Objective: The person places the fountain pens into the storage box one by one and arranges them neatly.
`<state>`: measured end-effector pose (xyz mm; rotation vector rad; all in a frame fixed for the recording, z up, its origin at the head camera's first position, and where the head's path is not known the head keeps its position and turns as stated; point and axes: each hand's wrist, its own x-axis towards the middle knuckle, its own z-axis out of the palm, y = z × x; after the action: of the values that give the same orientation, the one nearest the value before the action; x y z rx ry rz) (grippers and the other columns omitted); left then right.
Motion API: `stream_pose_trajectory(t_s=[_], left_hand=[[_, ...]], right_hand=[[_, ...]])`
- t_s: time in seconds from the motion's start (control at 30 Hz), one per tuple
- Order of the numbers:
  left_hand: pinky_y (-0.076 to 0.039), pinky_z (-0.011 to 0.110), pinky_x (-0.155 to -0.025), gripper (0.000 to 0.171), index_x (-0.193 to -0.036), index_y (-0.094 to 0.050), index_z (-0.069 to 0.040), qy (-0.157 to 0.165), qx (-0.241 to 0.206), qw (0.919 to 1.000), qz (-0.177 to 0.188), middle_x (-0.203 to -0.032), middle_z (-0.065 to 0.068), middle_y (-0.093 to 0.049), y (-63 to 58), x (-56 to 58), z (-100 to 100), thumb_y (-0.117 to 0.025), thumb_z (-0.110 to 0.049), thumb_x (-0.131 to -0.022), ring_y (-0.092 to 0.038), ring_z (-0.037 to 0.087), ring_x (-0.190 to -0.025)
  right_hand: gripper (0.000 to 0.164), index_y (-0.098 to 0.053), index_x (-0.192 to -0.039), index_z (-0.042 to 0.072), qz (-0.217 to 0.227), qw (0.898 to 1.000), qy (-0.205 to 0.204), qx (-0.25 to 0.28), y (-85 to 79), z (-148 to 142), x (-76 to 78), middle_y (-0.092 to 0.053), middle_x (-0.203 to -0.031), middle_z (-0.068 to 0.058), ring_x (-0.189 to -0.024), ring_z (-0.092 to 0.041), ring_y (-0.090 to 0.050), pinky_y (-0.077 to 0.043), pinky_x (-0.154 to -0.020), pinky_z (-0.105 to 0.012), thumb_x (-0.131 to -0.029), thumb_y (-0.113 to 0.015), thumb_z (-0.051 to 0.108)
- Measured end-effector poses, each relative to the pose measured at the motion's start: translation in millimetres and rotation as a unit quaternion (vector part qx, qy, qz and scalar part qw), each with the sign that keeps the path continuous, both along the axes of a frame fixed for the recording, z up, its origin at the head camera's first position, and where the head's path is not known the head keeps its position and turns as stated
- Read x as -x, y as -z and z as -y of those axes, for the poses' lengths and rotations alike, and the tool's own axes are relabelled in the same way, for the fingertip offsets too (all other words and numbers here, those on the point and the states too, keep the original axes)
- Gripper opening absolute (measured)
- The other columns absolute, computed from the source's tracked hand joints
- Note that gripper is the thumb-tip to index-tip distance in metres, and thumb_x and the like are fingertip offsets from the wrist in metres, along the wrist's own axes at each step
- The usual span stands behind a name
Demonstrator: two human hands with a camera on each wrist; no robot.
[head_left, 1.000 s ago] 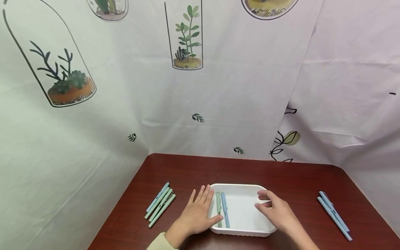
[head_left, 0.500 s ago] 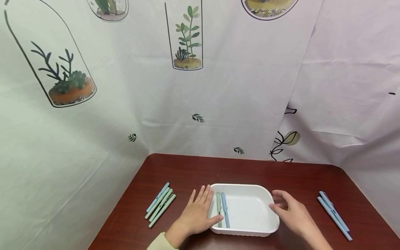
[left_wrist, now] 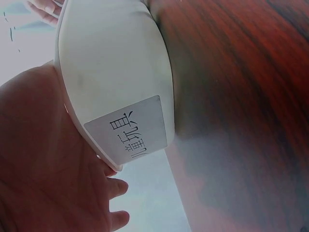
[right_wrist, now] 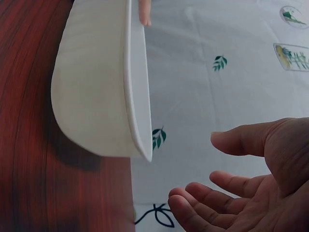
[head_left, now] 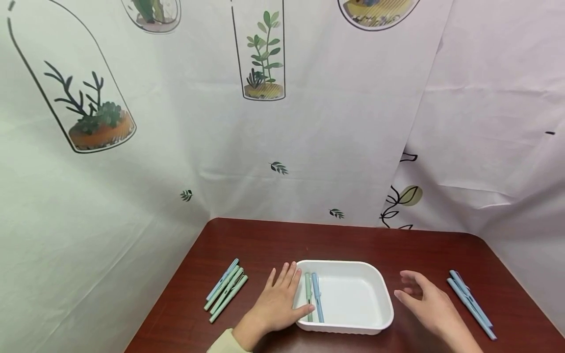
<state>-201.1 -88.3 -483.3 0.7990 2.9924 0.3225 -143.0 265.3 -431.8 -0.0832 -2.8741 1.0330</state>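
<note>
Left hand (splayed) touching tray — right hand cupped.

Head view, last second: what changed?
The right hand moved rightward, from over the right side of the tray to between it and the right-hand blue pens. No visible grasp or release. Unchanged: left hand on the tray's left rim, green pen and blue pen inside, four pens at left.
</note>
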Motion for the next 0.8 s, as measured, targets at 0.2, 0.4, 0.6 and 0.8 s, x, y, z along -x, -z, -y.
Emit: stream_pose_trajectory(t_s=[0.2, 0.4, 0.6, 0.8], left_hand=[[-0.014, 0.059, -0.123, 0.095, -0.16, -0.027, -0.006, 0.0, 0.002, 1.0, -0.003, -0.168, 0.014, -0.019, 0.7, 0.0, 0, -0.047, -0.072, -0.094, -0.015, 0.031, -0.156], [-0.013, 0.058, -0.123, 0.095, -0.161, -0.026, -0.006, 0.001, 0.003, 1.0, 0.002, -0.168, 0.014, -0.018, 1.1, 0.7, 0, -0.046, -0.072, -0.094, -0.015, 0.031, -0.156], [-0.013, 0.058, -0.123, 0.095, -0.161, -0.026, -0.007, 0.003, 0.001, 1.0, 0.001, -0.169, 0.013, -0.018, 1.6, 0.4, 1, -0.045, -0.073, -0.094, -0.015, 0.031, -0.156], [-0.014, 0.059, -0.123, 0.095, -0.161, -0.027, -0.006, 0.003, 0.003, 1.0, -0.004, -0.168, 0.013, -0.018, 2.5, 0.2, 1, -0.045, -0.073, -0.094, -0.015, 0.031, -0.156]], right_hand=[[0.064, -0.05, -0.141, -0.001, 0.022, 1.0, 0.006, 0.002, 0.3, -12, 0.5, -0.059, -0.134, -0.028, -0.114, -0.039, -0.065, -0.054, -0.09, -0.052, -0.094, -0.072, 0.038], [0.066, -0.049, -0.141, -0.004, 0.019, 1.0, 0.006, -0.007, 2.4, -23, -0.4, -0.057, -0.135, -0.032, -0.114, -0.042, -0.065, -0.056, -0.087, -0.046, -0.095, -0.071, 0.038], [0.066, -0.048, -0.141, -0.006, 0.004, 1.0, 0.002, -0.013, 5.2, -32, -0.6, -0.056, -0.134, -0.035, -0.112, -0.043, -0.065, -0.055, -0.086, -0.049, -0.095, -0.071, 0.036], [0.063, -0.051, -0.139, -0.003, -0.015, 0.999, 0.001, -0.037, 8.3, -42, -2.8, -0.059, -0.131, -0.031, -0.106, -0.038, -0.068, -0.051, -0.074, -0.027, -0.094, -0.073, 0.035]])
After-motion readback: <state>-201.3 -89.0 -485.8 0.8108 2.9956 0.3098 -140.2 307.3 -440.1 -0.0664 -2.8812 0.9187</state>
